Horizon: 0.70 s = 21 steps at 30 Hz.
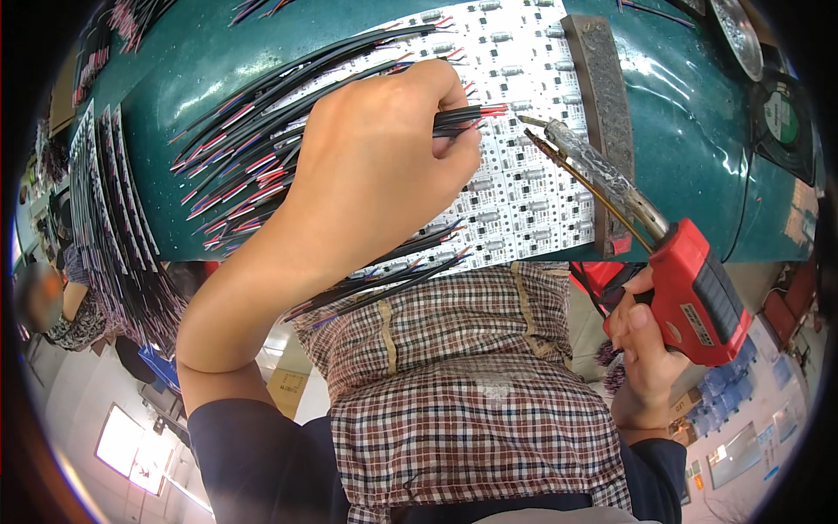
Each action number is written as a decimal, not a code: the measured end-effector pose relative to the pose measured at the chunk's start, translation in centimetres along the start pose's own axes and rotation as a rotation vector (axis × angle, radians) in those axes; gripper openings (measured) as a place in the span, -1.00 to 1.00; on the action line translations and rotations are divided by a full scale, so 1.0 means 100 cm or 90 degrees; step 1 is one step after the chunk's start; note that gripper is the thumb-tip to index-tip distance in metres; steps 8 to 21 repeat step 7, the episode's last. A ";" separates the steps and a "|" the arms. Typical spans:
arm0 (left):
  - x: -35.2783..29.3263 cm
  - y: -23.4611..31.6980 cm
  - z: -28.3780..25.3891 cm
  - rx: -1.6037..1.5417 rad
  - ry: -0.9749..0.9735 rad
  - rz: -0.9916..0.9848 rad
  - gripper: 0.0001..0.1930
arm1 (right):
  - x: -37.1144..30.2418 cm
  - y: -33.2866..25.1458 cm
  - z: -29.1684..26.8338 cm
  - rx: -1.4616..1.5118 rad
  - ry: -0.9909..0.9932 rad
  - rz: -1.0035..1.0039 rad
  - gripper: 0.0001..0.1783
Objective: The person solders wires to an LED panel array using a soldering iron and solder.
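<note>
My left hand point(371, 153) reaches over the white sheet of circuit boards point(524, 205), its fingers closed around a few black cables point(457, 118) whose bared red and dark wire ends point right. Below on the right, my right hand point(644, 341) grips the handle of a red soldering gun point(703, 293). The gun's iron tip and thin feed tube aim up and left, close to the wire ends but apart from them. More black cables point(262, 96) lie in rows under and beside my left hand, ends on the sheet. My left palm is hidden.
A dark metal bar point(601, 122) lies along the sheet's right edge on the green work surface point(690, 148). Bundles of wired strips point(109, 201) hang over the left edge. A small black fan point(779, 118) and a round metal dish point(735, 37) stand far right.
</note>
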State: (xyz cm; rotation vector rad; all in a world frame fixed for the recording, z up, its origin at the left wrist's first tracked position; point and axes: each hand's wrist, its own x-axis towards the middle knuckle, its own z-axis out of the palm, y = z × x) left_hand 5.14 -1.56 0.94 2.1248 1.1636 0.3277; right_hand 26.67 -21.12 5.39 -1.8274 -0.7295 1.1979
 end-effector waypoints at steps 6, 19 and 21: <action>0.002 -0.004 0.002 0.012 -0.005 0.005 -0.80 | -0.002 0.016 0.006 -0.081 0.031 -0.064 -0.59; 0.002 -0.003 0.001 0.035 -0.012 -0.004 -0.79 | 0.000 0.018 0.003 -0.095 -0.012 -0.071 -0.55; 0.002 -0.003 0.001 0.035 -0.012 -0.004 -0.79 | 0.000 0.018 0.003 -0.095 -0.012 -0.071 -0.55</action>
